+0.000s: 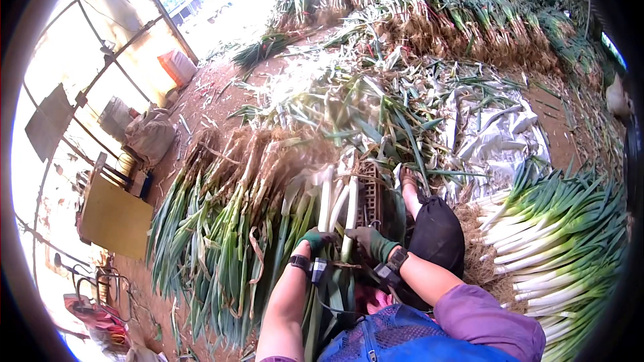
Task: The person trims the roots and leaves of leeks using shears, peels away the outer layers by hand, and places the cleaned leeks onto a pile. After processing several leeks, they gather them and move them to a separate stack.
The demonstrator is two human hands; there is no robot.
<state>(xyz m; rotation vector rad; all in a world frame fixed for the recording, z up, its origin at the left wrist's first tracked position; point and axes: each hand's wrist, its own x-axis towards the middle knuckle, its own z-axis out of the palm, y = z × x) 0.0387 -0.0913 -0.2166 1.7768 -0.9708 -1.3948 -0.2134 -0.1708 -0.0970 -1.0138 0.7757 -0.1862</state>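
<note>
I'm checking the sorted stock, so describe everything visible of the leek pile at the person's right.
The leek pile lies beside the dark-clothed knee, stalks roughly side by side. Brown, shaggy roots point towards the knee; smooth white shafts lead to green leaves fanning outward. They look clean and firm. Neither the left hand nor the right hand touches it.

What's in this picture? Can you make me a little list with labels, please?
Left hand: gloved, at white onion stalks
Right hand: gloved, at white stalks too
Left-side onions: rooty ends pointing away
Right-side onions: white stems, green leaves
Far heap: more onions
Crate: brown, just past the hands
Ground: brown, with a pale crumpled sheet
</note>
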